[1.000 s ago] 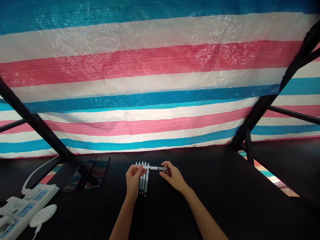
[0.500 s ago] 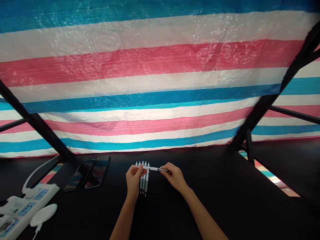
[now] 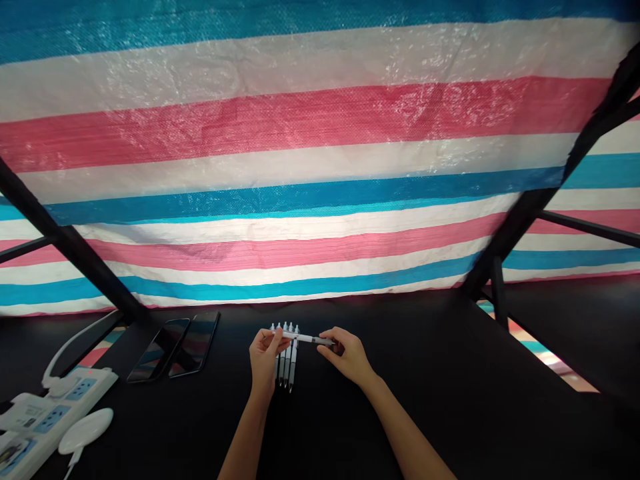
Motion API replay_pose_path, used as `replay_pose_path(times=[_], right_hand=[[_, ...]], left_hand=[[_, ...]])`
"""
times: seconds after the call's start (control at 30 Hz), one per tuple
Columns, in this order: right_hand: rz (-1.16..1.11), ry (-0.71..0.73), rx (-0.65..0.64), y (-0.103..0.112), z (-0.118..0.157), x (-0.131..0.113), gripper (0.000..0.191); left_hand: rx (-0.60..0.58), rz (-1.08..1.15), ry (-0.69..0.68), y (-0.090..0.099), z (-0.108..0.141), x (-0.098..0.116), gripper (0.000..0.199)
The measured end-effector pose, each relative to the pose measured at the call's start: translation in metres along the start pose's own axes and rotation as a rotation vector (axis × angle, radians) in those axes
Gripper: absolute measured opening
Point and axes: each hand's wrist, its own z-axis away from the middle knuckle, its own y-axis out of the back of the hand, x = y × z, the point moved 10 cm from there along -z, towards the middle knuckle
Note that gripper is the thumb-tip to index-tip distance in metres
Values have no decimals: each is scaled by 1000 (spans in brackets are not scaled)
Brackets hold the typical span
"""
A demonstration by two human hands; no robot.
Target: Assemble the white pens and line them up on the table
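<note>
A white pen [image 3: 303,338] with a grey grip is held level over the black tabletop. My left hand [image 3: 266,353] pinches its left end between thumb and fingers. Around the grey grip at the other end, the thumb and fingers of my right hand [image 3: 346,352] are curled, and the dark tip shows between them. Below the held pen, several similar pens [image 3: 287,363] lie side by side, clicker ends away from me and points towards me. My left hand partly covers the leftmost ones.
Two dark phones [image 3: 196,347] lie to the left on the black table [image 3: 440,400]. A white power strip [image 3: 65,400] and a round white charger [image 3: 86,429] sit at the lower left. Behind the table hangs a striped tarp [image 3: 320,200], framed by black slanted posts [image 3: 95,267].
My right hand's fingers have loosened and shifted on the pen, so more of the grey grip and the tip shows. My left hand has moved slightly left with the pen.
</note>
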Motion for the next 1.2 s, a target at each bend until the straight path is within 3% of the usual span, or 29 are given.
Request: replay_pose_path(times=[0.1, 0.2, 0.3, 0.6, 1.0, 1.2], right_hand=[[-50, -106, -91, -7, 0, 10, 28], [-42, -131, -174, -15, 1, 12, 38], [-49, -131, -192, -18, 0, 11, 35], [-2, -44, -72, -6, -2, 2, 19], [91, 140, 84, 1, 2, -13, 22], [38, 75, 104, 9, 1, -4, 21]], left_hand=[[-64, 1, -14, -7, 1, 1, 32], [-82, -4, -21, -10, 2, 0, 32], [-79, -1, -28, -9, 0, -1, 32], [-66, -7, -11, -8, 1, -2, 32], [43, -30, -4, 5, 0, -1, 33], [96, 38, 4, 16, -4, 2, 30]])
